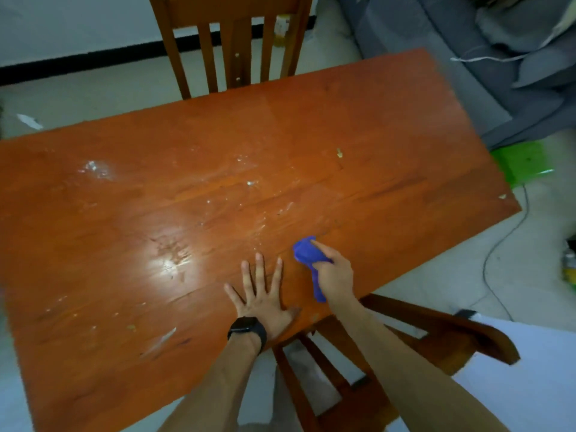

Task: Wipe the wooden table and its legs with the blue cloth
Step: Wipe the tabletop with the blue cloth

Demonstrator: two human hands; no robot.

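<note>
The wooden table (374, 120) fills most of the view, its orange-brown top marked with white smears, crumbs and a bright glare patch. My right hand (335, 274) grips the bunched blue cloth (307, 252) and presses it onto the tabletop near the front edge, index finger lying along the cloth. A tail of the cloth hangs below the hand. My left hand (260, 294) lies flat on the tabletop just left of it, fingers spread, with a black watch on the wrist. The table's legs are hidden from view.
A wooden chair (230, 42) stands at the table's far side, and another chair (436, 335) sits under my right arm. A grey sofa (467, 42) is at the back right, beside a green object (523, 160) and a cable (498, 254) on the floor.
</note>
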